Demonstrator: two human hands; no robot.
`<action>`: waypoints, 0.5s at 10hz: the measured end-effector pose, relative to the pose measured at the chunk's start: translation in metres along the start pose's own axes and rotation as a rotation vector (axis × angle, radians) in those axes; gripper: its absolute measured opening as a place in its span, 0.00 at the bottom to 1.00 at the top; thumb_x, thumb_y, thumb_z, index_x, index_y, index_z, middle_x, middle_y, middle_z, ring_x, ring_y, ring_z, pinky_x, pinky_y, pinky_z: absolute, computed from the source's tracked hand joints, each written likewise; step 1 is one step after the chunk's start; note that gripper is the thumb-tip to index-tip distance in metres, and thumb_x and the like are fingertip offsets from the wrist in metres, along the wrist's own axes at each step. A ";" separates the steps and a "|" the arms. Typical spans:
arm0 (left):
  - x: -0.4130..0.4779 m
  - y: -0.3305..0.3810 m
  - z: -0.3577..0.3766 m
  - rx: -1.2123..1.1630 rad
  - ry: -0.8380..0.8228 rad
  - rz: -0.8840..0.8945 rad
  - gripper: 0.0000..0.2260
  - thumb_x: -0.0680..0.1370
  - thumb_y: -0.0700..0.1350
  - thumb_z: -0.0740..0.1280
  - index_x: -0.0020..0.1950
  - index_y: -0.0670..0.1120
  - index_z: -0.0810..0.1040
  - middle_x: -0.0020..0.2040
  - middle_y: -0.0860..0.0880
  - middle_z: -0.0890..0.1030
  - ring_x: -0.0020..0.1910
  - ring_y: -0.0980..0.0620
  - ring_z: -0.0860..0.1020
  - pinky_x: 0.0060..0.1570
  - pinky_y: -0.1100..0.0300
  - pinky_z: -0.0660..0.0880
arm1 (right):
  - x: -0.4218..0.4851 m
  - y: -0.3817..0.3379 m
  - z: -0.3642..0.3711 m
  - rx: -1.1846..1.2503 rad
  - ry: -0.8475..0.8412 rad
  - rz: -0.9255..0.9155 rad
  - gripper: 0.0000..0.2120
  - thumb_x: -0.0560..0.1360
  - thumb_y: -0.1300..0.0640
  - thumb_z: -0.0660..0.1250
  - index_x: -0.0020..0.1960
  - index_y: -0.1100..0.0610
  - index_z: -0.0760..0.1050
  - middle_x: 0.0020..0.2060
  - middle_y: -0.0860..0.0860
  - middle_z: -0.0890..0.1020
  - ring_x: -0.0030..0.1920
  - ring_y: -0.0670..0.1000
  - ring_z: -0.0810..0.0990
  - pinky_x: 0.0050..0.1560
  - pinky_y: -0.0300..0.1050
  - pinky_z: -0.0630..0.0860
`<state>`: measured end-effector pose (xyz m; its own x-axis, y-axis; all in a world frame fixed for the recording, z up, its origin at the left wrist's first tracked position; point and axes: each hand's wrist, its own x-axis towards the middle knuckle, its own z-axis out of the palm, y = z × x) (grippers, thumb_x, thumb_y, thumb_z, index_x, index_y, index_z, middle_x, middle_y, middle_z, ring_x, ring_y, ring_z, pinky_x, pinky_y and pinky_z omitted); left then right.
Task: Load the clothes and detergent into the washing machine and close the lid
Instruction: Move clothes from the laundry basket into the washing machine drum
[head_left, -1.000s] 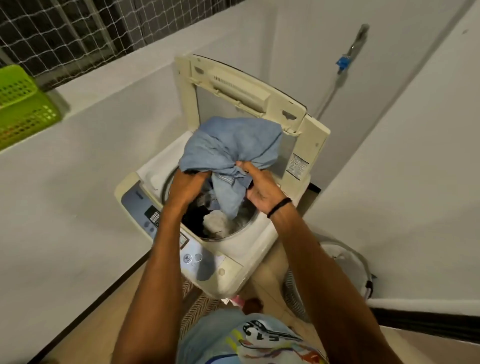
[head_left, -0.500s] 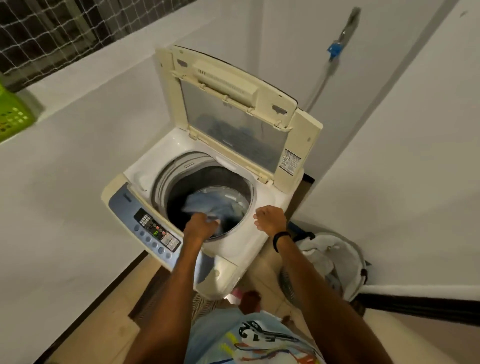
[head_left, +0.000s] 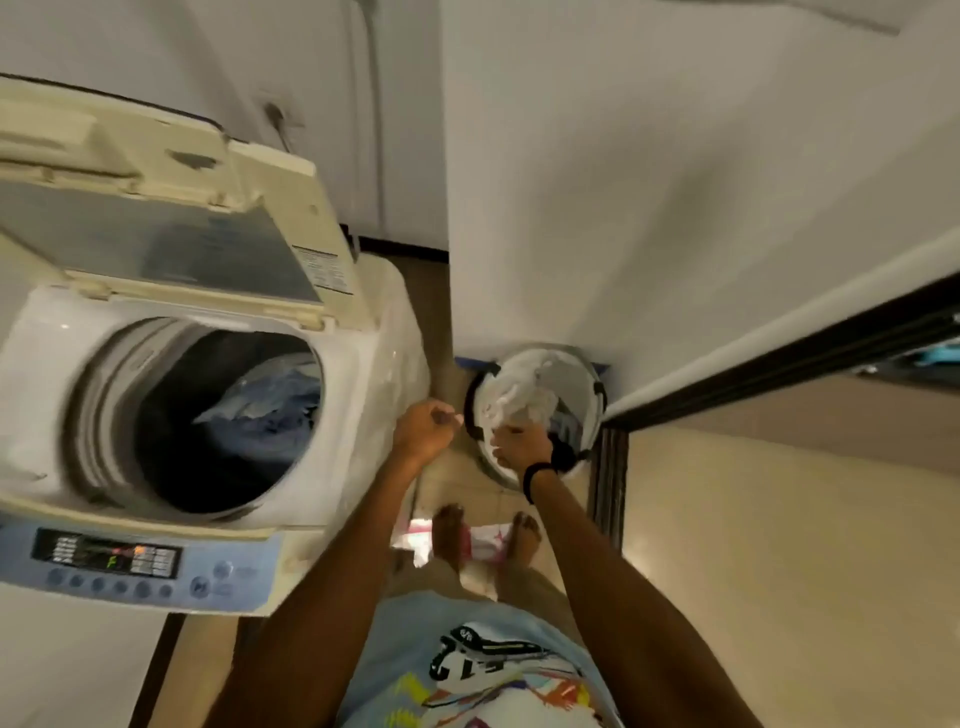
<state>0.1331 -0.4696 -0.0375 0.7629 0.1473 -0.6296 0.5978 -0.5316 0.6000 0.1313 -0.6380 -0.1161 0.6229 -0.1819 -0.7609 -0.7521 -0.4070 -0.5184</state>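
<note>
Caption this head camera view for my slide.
Right hand reaches white cloth in round laundry basket; blue clothes lie in open-lidded cream washing machine.

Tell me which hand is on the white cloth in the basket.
The right hand, the one with the black wristband: its fingers touch the white cloth in the basket. The left hand is outside the rim.

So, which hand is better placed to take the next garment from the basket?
The right hand: it is over the basket, fingers at the white cloth. The left hand is short of the rim, between basket and washing machine.
</note>
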 end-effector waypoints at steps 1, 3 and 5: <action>0.019 0.005 0.039 0.081 -0.099 -0.057 0.11 0.76 0.50 0.70 0.55 0.48 0.82 0.55 0.46 0.83 0.55 0.46 0.80 0.58 0.56 0.75 | 0.017 0.031 -0.026 0.003 -0.013 0.082 0.04 0.73 0.54 0.65 0.41 0.51 0.77 0.45 0.55 0.85 0.47 0.55 0.84 0.50 0.51 0.82; 0.088 -0.026 0.133 0.184 -0.123 -0.173 0.10 0.75 0.49 0.70 0.54 0.47 0.82 0.56 0.48 0.83 0.55 0.46 0.80 0.56 0.54 0.78 | 0.109 0.106 -0.045 -0.056 -0.058 0.184 0.08 0.74 0.54 0.64 0.36 0.49 0.74 0.44 0.54 0.85 0.47 0.55 0.84 0.51 0.52 0.82; 0.205 -0.083 0.261 0.120 -0.134 -0.198 0.10 0.77 0.46 0.69 0.56 0.46 0.80 0.56 0.48 0.82 0.56 0.47 0.79 0.52 0.62 0.72 | 0.266 0.180 -0.015 -0.259 -0.019 0.133 0.15 0.78 0.59 0.61 0.32 0.56 0.69 0.32 0.55 0.76 0.33 0.55 0.73 0.34 0.47 0.71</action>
<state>0.1753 -0.6131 -0.3449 0.5899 0.1511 -0.7932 0.6925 -0.5999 0.4007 0.1648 -0.7727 -0.4057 0.5160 -0.2331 -0.8243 -0.7456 -0.5960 -0.2982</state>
